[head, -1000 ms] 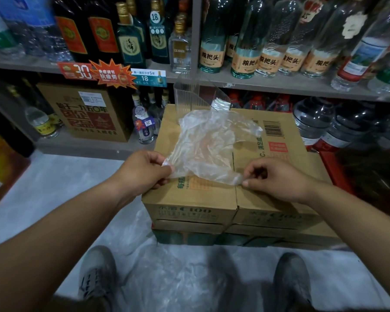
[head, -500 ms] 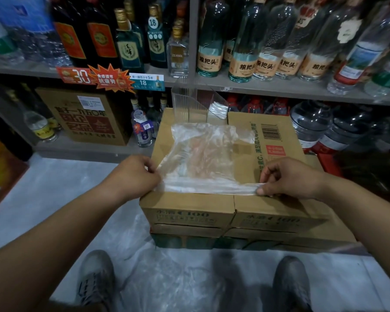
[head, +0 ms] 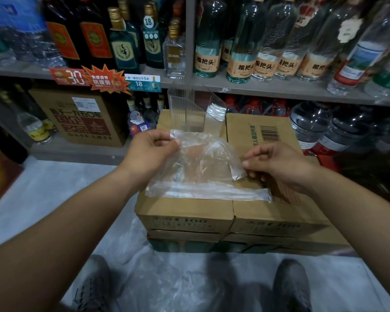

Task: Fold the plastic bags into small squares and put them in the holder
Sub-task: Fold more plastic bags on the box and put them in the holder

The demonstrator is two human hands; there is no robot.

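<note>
A clear plastic bag [head: 200, 170] lies across the top of the cardboard boxes [head: 263, 212], its near edge flat by the boxes' front rim. My left hand [head: 151, 152] pinches the bag's far left corner and lifts it. My right hand [head: 275, 163] pinches the far right corner, folded toward me. Behind the bag stands a clear plastic holder [head: 189, 109] with a small folded bag [head: 215, 112] inside it.
Shelves of bottles [head: 245, 52] rise behind the boxes, with a brown carton [head: 83, 118] on the low shelf at left. More clear plastic [head: 167, 278] lies on the floor between my shoes [head: 291, 287].
The bag was spread flat on the boxes half a second ago with both hands at its near edge. Both hands have since moved to the far corners and lifted them toward me.
</note>
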